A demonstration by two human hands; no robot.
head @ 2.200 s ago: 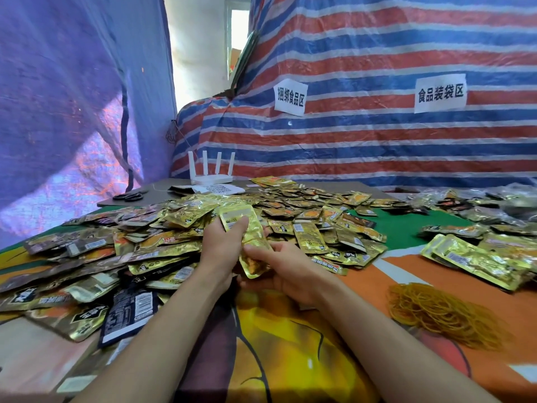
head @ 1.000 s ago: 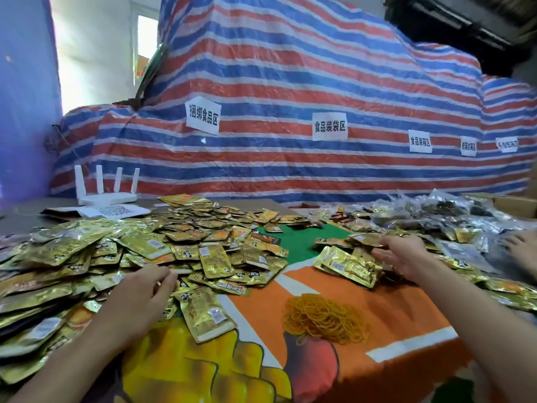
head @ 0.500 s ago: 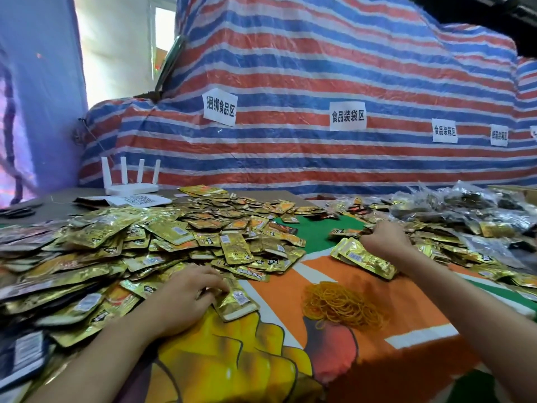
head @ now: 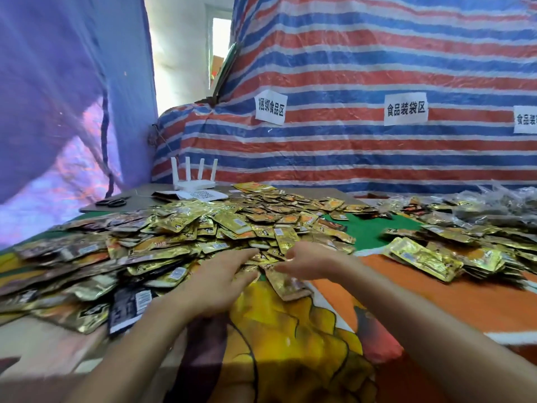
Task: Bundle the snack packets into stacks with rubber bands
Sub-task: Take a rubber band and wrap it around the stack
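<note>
Gold snack packet [head: 287, 283] lies at the pile's [head: 174, 237] near edge, just under right hand [head: 309, 261], long axis toward person; pinch unclear. Left hand [head: 218, 274] beside it, fingers straight on pile, holding nothing.

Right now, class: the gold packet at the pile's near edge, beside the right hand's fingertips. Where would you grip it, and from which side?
Pinch the gold packet by its near corner, coming from the person's side: it lies flat on the cloth, that end clear of the pile.

third sign [head: 525, 119]: cut by right edge | right grip [head: 308, 261]: fingertips blurred, hold unclear
</note>
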